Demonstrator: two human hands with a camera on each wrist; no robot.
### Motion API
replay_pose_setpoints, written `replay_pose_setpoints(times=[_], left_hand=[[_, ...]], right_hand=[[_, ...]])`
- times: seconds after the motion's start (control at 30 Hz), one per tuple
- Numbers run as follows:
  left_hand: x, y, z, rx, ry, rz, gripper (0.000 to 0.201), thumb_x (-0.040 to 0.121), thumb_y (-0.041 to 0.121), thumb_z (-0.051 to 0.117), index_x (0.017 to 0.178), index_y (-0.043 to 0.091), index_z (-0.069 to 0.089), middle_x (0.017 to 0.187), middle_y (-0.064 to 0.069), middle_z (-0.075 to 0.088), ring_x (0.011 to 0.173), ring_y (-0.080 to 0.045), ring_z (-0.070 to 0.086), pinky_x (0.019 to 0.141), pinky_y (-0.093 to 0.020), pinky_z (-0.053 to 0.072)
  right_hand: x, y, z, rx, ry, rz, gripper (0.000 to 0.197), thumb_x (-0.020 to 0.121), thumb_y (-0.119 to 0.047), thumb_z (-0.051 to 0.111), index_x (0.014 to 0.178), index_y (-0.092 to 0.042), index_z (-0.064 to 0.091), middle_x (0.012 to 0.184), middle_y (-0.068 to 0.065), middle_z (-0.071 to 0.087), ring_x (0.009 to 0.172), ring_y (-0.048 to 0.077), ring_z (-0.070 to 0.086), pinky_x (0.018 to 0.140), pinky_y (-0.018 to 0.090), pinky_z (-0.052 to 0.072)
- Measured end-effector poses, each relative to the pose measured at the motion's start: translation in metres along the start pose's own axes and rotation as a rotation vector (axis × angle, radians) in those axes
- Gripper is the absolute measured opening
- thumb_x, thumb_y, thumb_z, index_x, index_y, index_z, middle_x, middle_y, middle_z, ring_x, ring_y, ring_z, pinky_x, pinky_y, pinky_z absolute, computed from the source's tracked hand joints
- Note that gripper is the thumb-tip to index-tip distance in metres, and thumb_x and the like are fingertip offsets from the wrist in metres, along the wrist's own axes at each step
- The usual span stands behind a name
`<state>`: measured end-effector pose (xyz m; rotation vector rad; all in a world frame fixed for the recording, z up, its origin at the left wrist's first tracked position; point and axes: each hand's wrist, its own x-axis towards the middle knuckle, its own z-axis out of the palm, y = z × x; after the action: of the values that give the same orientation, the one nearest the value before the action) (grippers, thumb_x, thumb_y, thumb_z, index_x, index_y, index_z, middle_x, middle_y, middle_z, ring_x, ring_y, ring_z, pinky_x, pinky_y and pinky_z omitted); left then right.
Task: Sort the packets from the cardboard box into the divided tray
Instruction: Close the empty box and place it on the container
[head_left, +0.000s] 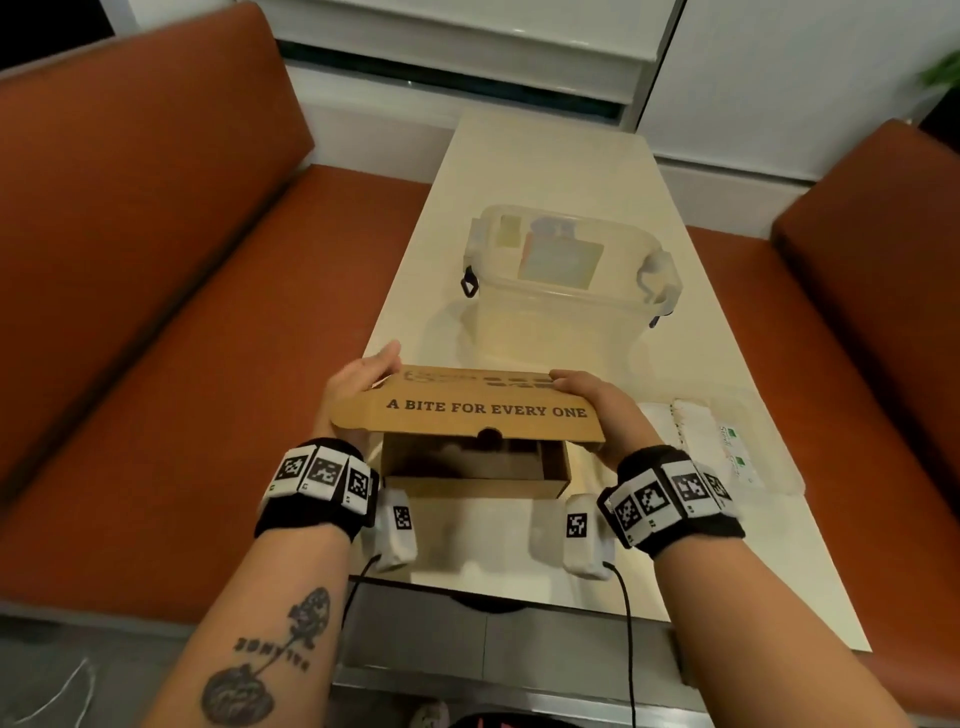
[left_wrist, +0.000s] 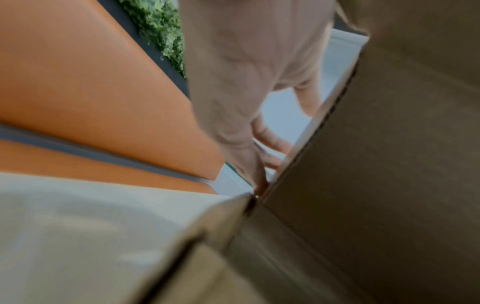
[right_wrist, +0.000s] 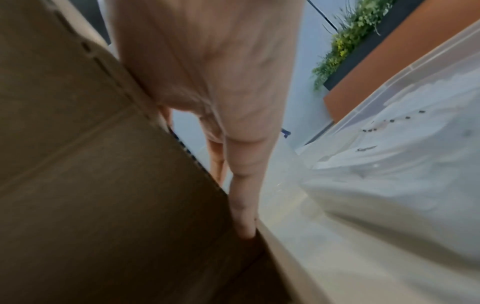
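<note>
A brown cardboard box (head_left: 470, 487) stands on the table near its front edge. Its printed lid (head_left: 467, 410) is tilted partly up, and the inside below it is dark, so I cannot make out any packets there. My left hand (head_left: 363, 382) grips the lid's left end and my right hand (head_left: 582, 391) grips its right end. The wrist views show the left hand's fingers (left_wrist: 255, 162) and the right hand's fingers (right_wrist: 242, 195) lying along the cardboard edge. To the right of the box sits the clear divided tray (head_left: 782, 470), holding white packets (head_left: 730, 447).
A clear plastic tub with clip handles (head_left: 566, 306) stands behind the box, mid-table. Orange benches (head_left: 156, 312) flank the narrow cream table (head_left: 467, 564) on both sides. A planter with greenery (right_wrist: 345, 45) sits beyond the right bench.
</note>
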<state>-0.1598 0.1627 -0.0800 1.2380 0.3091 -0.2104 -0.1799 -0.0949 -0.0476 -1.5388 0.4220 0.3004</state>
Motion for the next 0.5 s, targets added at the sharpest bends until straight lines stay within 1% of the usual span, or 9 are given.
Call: replay_pose_setpoints(times=[0.03,0.07,0.13,0.23,0.3,0.37,0.4,0.5], left_hand=[[-0.002,0.001,0.001,-0.012,-0.023,0.0,0.039,0.082,0.031,0.069,0.104,0.001,0.059,0.087,-0.011,0.067,0.063,-0.019,0.066,0.055,-0.025,0.054],[-0.004,0.002,0.002,-0.005,-0.018,0.001,0.037,0.081,0.025,0.071,0.108,0.002,0.059,0.092,-0.012,0.067,0.062,-0.017,0.067,0.052,-0.022,0.054],[-0.004,0.0,0.002,0.084,0.03,0.034,0.037,0.08,0.019,0.074,0.111,0.003,0.06,0.101,-0.013,0.066,0.067,-0.016,0.068,0.052,-0.023,0.055],[-0.006,-0.004,-0.001,0.196,0.072,0.119,0.031,0.078,0.02,0.076,0.103,0.005,0.065,0.101,-0.011,0.068,0.076,-0.02,0.067,0.063,-0.029,0.057],[-0.005,-0.005,-0.005,0.244,0.06,0.128,0.03,0.077,0.024,0.077,0.101,0.007,0.068,0.099,-0.009,0.07,0.077,-0.018,0.067,0.063,-0.027,0.057],[-0.004,-0.005,-0.009,0.255,0.026,0.098,0.03,0.075,0.026,0.077,0.099,0.009,0.07,0.098,-0.008,0.072,0.076,-0.016,0.067,0.062,-0.025,0.056],[-0.003,-0.005,-0.011,0.254,0.012,0.078,0.03,0.074,0.027,0.077,0.098,0.011,0.071,0.098,-0.008,0.072,0.077,-0.016,0.068,0.065,-0.026,0.057],[-0.004,-0.005,-0.014,0.299,-0.022,0.038,0.031,0.075,0.028,0.076,0.102,0.014,0.072,0.101,-0.005,0.073,0.09,-0.016,0.067,0.083,-0.033,0.054]], right_hand=[[-0.001,0.0,0.0,-0.039,0.009,-0.016,0.034,0.092,-0.02,0.052,0.125,-0.012,0.054,0.08,0.005,0.063,0.062,0.013,0.057,0.052,0.024,0.04],[-0.002,0.001,0.0,-0.059,0.02,-0.028,0.033,0.092,-0.018,0.054,0.124,-0.013,0.055,0.082,0.005,0.064,0.061,0.012,0.059,0.048,0.021,0.042],[-0.003,0.005,0.0,-0.083,0.043,-0.055,0.033,0.091,-0.015,0.055,0.124,-0.014,0.055,0.089,0.006,0.065,0.062,0.013,0.061,0.047,0.019,0.047],[-0.006,0.011,0.001,-0.061,0.066,-0.099,0.032,0.091,-0.011,0.056,0.123,-0.014,0.056,0.093,0.007,0.065,0.064,0.014,0.062,0.048,0.019,0.05],[-0.007,0.013,0.001,-0.06,0.08,-0.108,0.03,0.091,-0.011,0.056,0.121,-0.015,0.057,0.092,0.007,0.066,0.066,0.015,0.063,0.05,0.02,0.051],[-0.007,0.011,-0.001,-0.056,0.101,-0.099,0.029,0.09,-0.009,0.056,0.119,-0.013,0.058,0.091,0.006,0.066,0.067,0.015,0.062,0.051,0.021,0.051],[-0.007,0.01,-0.003,-0.038,0.105,-0.091,0.028,0.09,-0.008,0.055,0.117,-0.012,0.06,0.09,0.006,0.066,0.068,0.016,0.062,0.049,0.019,0.05],[-0.008,0.008,-0.008,-0.014,0.103,-0.071,0.026,0.09,-0.006,0.053,0.114,-0.011,0.062,0.089,0.006,0.065,0.068,0.016,0.061,0.047,0.017,0.05]])
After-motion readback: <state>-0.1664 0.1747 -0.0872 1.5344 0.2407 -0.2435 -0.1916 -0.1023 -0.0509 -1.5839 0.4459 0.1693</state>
